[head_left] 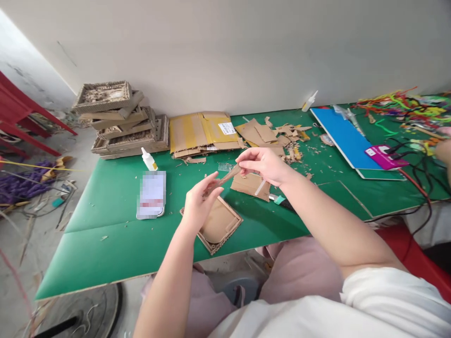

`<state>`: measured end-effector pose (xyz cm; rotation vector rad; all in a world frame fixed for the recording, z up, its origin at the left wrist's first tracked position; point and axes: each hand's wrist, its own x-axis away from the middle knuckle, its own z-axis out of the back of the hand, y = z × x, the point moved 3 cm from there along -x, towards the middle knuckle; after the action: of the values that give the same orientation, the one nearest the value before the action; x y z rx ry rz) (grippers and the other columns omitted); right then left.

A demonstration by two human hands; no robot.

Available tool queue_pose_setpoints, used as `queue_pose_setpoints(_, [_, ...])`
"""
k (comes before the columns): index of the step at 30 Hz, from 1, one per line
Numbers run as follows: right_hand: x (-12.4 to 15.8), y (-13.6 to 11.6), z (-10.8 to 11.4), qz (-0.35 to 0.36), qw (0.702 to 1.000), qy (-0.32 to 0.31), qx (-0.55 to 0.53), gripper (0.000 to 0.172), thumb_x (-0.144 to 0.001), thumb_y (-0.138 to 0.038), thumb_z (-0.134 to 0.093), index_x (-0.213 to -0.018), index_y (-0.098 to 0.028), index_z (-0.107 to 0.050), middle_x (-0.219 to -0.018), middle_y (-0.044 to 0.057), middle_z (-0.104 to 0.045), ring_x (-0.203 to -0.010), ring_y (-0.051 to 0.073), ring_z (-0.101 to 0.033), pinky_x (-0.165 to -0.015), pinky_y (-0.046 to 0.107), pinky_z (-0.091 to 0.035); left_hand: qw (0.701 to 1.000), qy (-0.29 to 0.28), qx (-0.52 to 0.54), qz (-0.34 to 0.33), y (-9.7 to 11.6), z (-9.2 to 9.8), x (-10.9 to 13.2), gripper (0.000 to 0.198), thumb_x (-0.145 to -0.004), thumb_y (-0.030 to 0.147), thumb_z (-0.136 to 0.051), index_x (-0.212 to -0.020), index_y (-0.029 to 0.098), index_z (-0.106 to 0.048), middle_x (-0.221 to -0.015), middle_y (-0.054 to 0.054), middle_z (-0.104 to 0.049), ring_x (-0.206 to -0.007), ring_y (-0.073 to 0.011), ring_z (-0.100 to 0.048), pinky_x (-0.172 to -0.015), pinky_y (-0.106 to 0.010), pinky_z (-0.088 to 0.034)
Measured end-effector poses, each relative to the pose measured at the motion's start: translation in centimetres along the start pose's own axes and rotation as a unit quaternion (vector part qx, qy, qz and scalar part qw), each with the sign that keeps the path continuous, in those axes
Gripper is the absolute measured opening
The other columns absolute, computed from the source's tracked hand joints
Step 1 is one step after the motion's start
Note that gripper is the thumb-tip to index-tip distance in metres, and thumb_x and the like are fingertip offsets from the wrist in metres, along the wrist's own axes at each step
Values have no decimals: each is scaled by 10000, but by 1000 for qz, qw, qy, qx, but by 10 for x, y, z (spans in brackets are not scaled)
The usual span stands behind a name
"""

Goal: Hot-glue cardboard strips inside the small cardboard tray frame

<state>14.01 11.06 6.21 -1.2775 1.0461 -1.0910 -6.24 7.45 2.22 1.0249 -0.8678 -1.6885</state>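
Observation:
My left hand (200, 201) and my right hand (265, 164) hold a narrow cardboard strip (229, 175) between them, above the green table (116, 244). Each hand pinches one end of it with closed fingers. Under my left hand lies a shallow cardboard tray (222, 226) near the table's front edge. A flat cardboard piece (251, 185) rests just beyond the strip. A green-handled tool (280, 201) lies beside my right forearm.
A phone (151, 194) and a small glue bottle (149, 159) sit at the left. Stacked cardboard trays (121, 119), flattened boxes (202, 131) and scraps (282, 136) line the wall. A blue board (343, 136), pink item (385, 157) and coloured pipe cleaners (405, 105) are at the right.

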Motion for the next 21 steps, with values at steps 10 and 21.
queue_pose_setpoints(10, [31, -10, -34, 269, 874, 24, 405, 192, -866, -313, -535, -825, -307, -722, -889, 41, -725, -855, 203, -660, -820, 409, -539, 938, 153, -234, -205, 7, 18, 10, 253, -914, 267, -495, -890, 209, -740, -834, -46, -756, -728, -144, -697, -668, -252, -556])
queue_pose_setpoints(21, [58, 19, -40, 583, 600, 208, 507, 304, -773, -52, -658, -1047, -173, -605, -926, 64, -731, -901, 156, -686, -807, 268, -589, 818, 282, -276, -418, 13, 37, 33, 248, -743, -7, -651, -924, 159, -682, -785, -51, -748, -665, -144, -687, -607, -236, -562])
